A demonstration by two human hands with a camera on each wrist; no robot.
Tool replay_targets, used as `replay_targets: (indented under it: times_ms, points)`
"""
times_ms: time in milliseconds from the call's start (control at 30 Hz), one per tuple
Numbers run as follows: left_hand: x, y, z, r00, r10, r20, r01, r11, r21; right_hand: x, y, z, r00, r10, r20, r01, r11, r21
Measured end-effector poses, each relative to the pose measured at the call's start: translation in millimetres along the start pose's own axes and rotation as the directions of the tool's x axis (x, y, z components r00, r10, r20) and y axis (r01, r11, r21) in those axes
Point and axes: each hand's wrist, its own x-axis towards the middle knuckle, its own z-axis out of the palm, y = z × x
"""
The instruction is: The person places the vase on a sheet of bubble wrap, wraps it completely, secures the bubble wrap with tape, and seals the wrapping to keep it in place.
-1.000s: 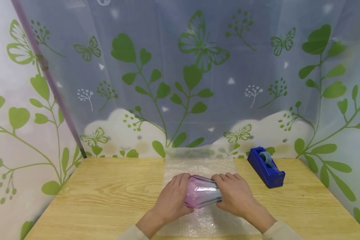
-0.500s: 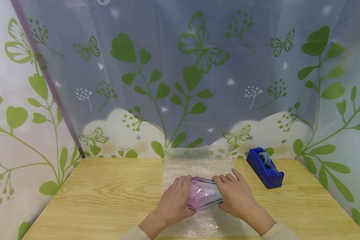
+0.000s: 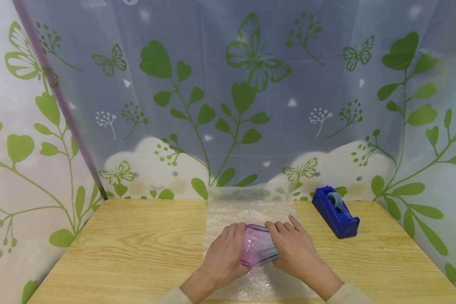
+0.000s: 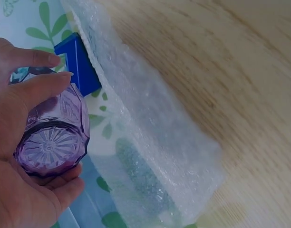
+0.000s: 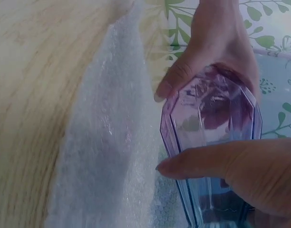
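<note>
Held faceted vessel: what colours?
The vessel fades from pinkish purple to blue, clearest in the right wrist view.

Vase (image 3: 259,247) partly hidden by fingers (image 3: 279,232); sleeves (image 3: 349,294) cut off below

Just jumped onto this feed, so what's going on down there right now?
A person is holding a faceted, see-through vessel in both hands, tipped on its side above a sheet of bubble wrap. The left hand grips the pink-purple base end, and the right hand grips the bluish end. The wrap lies spread on the wooden table, not around the vessel. A blue tape dispenser sits off to the right, untouched.
</note>
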Motion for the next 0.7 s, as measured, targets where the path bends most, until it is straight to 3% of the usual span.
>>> replay_targets:
  times_ms: [400,700]
  points:
    - [0.4,5.6,2.7,1.000,0.022,-0.010,-0.021,0.998,0.067,-1.7,-13.4,11.2,0.995,-0.020,-0.094,0.030,0.995,0.099]
    - [-4.7,11.1,5.0,0.999,0.000,0.051,-0.004,0.997,0.083,-7.5,-20.1,15.8,0.997,-0.013,-0.071,0.021,0.994,0.105]
